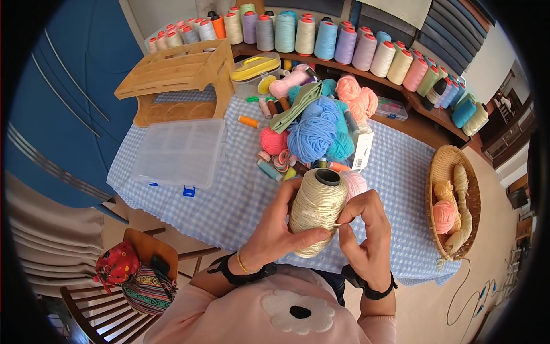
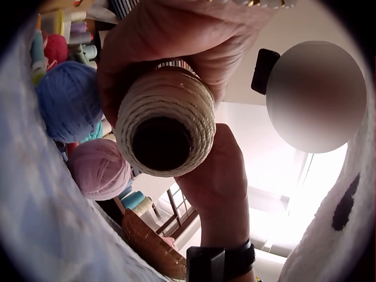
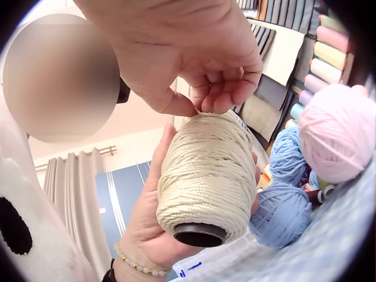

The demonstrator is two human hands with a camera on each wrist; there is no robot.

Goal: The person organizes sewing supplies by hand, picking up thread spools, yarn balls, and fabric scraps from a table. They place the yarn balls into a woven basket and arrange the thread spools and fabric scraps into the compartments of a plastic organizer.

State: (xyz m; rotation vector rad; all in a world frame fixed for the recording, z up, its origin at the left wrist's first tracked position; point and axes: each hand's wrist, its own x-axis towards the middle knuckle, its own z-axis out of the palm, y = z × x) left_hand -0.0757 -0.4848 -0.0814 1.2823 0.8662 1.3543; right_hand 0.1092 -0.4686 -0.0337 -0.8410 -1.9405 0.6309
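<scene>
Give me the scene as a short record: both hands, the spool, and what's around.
left hand: wrapped around the cream spool
right hand: pinching a strand at the spool's side
spool: tilted, dark hollow core
table pile: includes a blue yarn ball
table left: clear plastic case, wooden rack
basket: at right, holding a peach yarn ball
back shelf: many colored thread cones

The cord (image 1: 317,207) is cream, the tablecloth (image 1: 239,198) blue-and-white checked, the sweater (image 1: 229,314) pink.
</scene>
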